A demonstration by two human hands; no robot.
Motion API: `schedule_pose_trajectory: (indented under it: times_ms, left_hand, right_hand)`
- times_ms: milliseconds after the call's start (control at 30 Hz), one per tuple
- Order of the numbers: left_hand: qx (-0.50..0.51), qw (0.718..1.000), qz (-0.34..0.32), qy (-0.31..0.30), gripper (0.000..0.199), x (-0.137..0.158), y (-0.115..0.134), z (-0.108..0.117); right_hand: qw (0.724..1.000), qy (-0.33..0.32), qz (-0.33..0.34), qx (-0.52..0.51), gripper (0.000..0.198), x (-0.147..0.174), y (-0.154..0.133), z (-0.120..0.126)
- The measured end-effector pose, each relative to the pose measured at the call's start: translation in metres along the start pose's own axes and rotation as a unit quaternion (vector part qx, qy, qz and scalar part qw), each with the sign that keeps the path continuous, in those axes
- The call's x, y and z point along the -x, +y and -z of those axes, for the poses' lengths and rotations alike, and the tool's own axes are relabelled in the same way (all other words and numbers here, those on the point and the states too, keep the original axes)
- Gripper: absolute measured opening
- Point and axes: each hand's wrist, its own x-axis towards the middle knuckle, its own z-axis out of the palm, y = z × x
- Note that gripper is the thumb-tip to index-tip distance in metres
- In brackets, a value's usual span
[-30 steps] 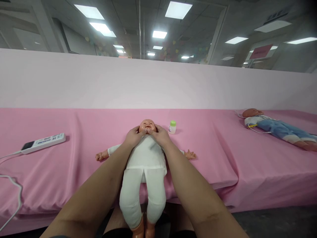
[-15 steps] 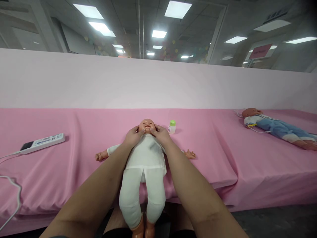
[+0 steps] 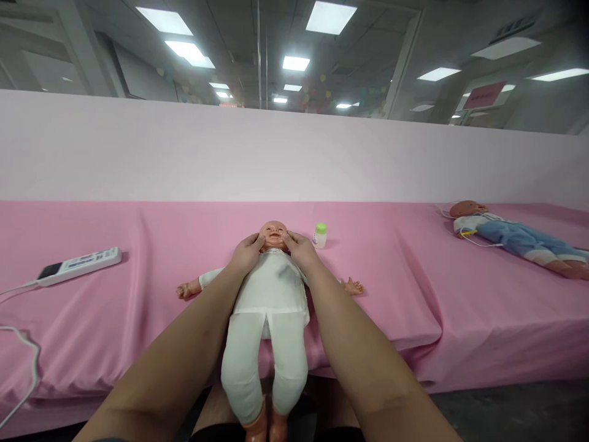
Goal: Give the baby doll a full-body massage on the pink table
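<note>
A baby doll [image 3: 271, 288] in a white top and white trousers lies on its back, its legs pointing towards me and its feet past the near edge of the bed. Both its arms stretch out sideways. My left hand [image 3: 248, 250] cups the left side of the doll's head, thumb on the cheek. On the opposite side, my right hand [image 3: 300, 248] mirrors it, with the thumb beside the mouth. The other fingers of both hands are mostly hidden by the head and the hands. Just right of my right hand stands a small bottle [image 3: 320, 237] with a green cap.
Pink cloth [image 3: 386, 258] covers the bed. A white power strip [image 3: 83, 265] with a cable lies at the left. At the far right is a second doll [image 3: 510, 236] in blue trousers, thin tubing around it. Behind runs a low white wall [image 3: 294, 153] with glass above.
Both thumbs have slid outward and slightly up, from near the doll's chin to its cheeks. The doll and the other things have stayed in place.
</note>
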Motion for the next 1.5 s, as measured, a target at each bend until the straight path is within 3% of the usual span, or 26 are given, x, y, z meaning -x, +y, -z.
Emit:
schedule_pose_trajectory:
  times_ms: [167, 300, 467, 800, 1133, 1500]
  left_hand:
    - [-0.097, 0.995, 0.015, 0.008, 0.063, 0.009, 0.018, 0.002]
    - [-0.11, 0.993, 0.029, 0.009, 0.064, 0.014, 0.026, 0.002]
    - [-0.112, 0.994, 0.018, 0.004, 0.061, 0.012, 0.021, 0.002]
    - [-0.114, 0.993, 0.01, 0.007, 0.061, 0.007, 0.013, 0.003]
    - [-0.042, 0.999, 0.001, 0.016, 0.063, 0.002, 0.002, 0.0]
    - [-0.102, 0.994, 0.01, 0.023, 0.063, 0.007, 0.013, 0.001]
  right_hand:
    - [0.999, 0.0, -0.006, 0.034, 0.064, 0.002, -0.003, -0.001]
    - [1.0, -0.004, -0.012, 0.027, 0.069, 0.004, -0.004, -0.002]
    - [0.999, 0.006, -0.019, 0.041, 0.072, 0.003, -0.003, -0.002]
    - [0.998, -0.003, 0.007, 0.059, 0.054, 0.001, -0.002, 0.0]
    - [0.999, 0.002, 0.002, 0.054, 0.05, -0.003, 0.002, -0.001]
    - [0.997, 0.01, -0.025, 0.067, 0.066, 0.003, -0.005, 0.0]
